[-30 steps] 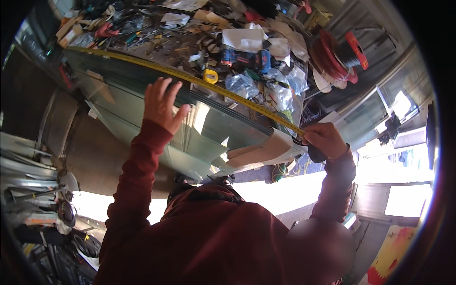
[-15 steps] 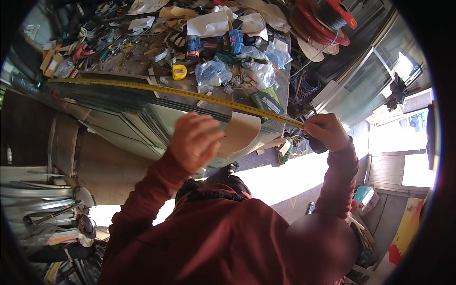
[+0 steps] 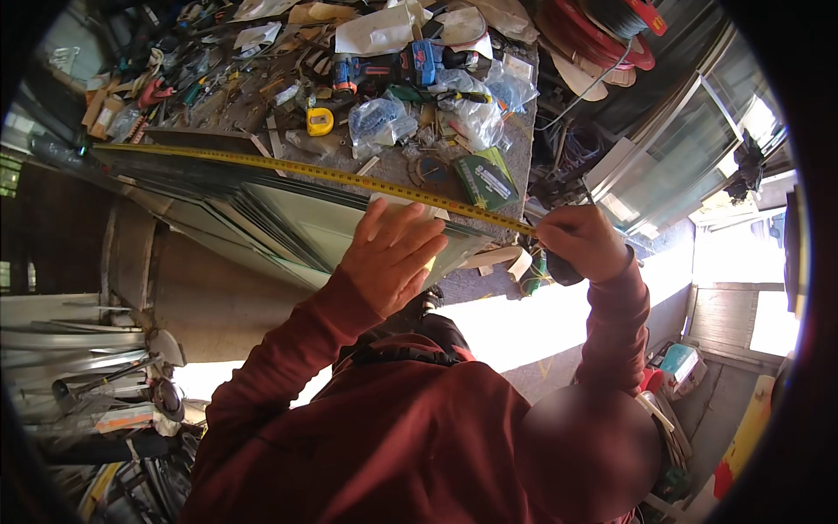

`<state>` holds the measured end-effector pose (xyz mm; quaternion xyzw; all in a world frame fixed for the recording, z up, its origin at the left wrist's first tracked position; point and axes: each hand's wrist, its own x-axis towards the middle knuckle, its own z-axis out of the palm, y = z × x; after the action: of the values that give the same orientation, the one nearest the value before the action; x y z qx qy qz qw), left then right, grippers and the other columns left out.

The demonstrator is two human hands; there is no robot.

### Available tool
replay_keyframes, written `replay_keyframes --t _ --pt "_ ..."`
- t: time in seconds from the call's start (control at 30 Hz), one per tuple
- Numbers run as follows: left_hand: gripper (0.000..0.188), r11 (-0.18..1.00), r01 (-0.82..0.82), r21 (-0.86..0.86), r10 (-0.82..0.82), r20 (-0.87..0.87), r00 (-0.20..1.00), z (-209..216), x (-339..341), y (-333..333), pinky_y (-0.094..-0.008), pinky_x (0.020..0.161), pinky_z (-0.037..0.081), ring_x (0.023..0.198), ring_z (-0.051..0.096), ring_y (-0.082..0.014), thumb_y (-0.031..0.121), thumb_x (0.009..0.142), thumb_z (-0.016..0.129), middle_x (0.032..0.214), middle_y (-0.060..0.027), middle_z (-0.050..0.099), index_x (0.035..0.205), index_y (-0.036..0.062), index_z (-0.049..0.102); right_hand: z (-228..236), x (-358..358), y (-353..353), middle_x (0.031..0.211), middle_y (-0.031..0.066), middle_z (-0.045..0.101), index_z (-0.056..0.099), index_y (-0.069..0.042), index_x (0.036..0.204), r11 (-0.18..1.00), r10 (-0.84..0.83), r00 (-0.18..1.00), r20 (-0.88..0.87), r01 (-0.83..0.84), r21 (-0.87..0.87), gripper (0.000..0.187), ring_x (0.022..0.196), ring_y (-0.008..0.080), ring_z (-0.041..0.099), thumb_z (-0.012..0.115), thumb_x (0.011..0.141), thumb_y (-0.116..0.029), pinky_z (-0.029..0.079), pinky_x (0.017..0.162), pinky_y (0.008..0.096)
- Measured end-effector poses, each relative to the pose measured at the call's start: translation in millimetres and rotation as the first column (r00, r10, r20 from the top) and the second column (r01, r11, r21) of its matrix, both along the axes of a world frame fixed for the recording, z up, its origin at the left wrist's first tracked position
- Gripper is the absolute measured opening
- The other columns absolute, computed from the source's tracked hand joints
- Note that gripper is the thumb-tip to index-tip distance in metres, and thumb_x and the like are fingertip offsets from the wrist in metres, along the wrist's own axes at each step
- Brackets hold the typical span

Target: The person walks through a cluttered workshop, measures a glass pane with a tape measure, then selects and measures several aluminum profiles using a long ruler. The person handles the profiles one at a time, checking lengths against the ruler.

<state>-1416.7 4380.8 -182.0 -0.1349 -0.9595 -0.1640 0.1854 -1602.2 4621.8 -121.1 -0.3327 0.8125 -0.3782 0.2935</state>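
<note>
A yellow measuring tape blade (image 3: 332, 177) stretches along the top edges of a stack of glass panes (image 3: 292, 223) leaning against the workbench. Its near-right end runs into my right hand (image 3: 587, 242), which is closed around the tape measure, with a dark case (image 3: 561, 269) showing below the fingers. The far end of the blade reaches the left end of the panes. My left hand (image 3: 394, 258) is open, fingers apart, just below the blade and over the panes. Whether it touches the glass I cannot tell.
On the cluttered bench (image 3: 218, 118) are a second, yellow tape measure (image 3: 319, 121), a blue cordless power tool (image 3: 384, 70), plastic bags (image 3: 380, 122) and a green box (image 3: 486, 181). Red cable reels (image 3: 602, 44) stand at the far right. Metal profiles (image 3: 78, 358) lie at the left.
My left hand has moved right and a little up, covering most of a brown piece seen beside it before. My right hand has shifted slightly left with the tape measure.
</note>
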Motion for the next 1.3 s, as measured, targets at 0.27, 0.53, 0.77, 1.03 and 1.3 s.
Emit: replay_keyframes --t 0.27,0.53,0.77,1.03,1.3 --pt "0.026 0.948 0.126 0.291 -0.062 -0.220 0.974 -11 19 -1 -0.0420 0.082 0.047 0.098 0.057 -0.0275 -0.004 0.067 0.062 0.099 -0.0071 0.062 0.091 0.0061 0.062 -24 2 5 0.062 0.0060 0.059 0.065 0.003 0.079 1.000 -0.005 0.998 0.067 0.006 -0.015 0.018 0.058 0.0090 0.053 0.059 0.080 -0.014 0.045 0.055 0.0265" --pt "0.028 0.899 0.057 0.434 0.016 -0.162 0.987 -33 51 3 -0.0363 0.068 0.049 0.077 0.061 -0.0258 -0.008 0.065 0.058 0.084 -0.0075 0.063 0.089 0.0054 0.060 -38 0 5 0.064 0.0047 0.061 0.066 0.003 0.081 1.000 -0.023 0.990 0.136 0.024 -0.006 0.018 0.059 0.0087 0.055 0.059 0.080 -0.014 0.046 0.056 0.0251" --pt "0.027 0.866 0.000 0.500 0.070 -0.122 0.990 -42 61 6 -0.0349 0.067 0.050 0.077 0.062 -0.0255 -0.010 0.068 0.057 0.083 -0.0083 0.063 0.089 0.0049 0.060 -38 0 4 0.069 0.0044 0.062 0.065 0.004 0.081 1.000 -0.016 0.989 0.146 0.015 0.003 0.019 0.063 0.0083 0.056 0.058 0.081 -0.013 0.046 0.059 0.0237" --pt "0.026 0.843 0.003 0.537 0.079 -0.130 0.988 -41 62 7 -0.0344 0.065 0.049 0.074 0.061 -0.0256 -0.010 0.068 0.058 0.080 -0.0086 0.062 0.090 0.0050 0.060 -38 0 3 0.069 0.0042 0.062 0.066 0.004 0.081 1.000 -0.028 0.989 0.148 0.028 -0.002 0.019 0.064 0.0084 0.056 0.058 0.082 -0.013 0.045 0.060 0.0235" --pt "0.025 0.827 -0.006 0.562 0.085 -0.115 0.990 -44 64 4 -0.0337 0.064 0.049 0.073 0.061 -0.0250 -0.010 0.069 0.058 0.079 -0.0079 0.063 0.089 0.0048 0.060 -37 -1 2 0.067 0.0055 0.063 0.066 0.003 0.081 0.999 -0.026 0.993 0.116 0.022 0.038 0.020 0.063 0.0097 0.057 0.059 0.081 -0.016 0.046 0.060 0.0249"
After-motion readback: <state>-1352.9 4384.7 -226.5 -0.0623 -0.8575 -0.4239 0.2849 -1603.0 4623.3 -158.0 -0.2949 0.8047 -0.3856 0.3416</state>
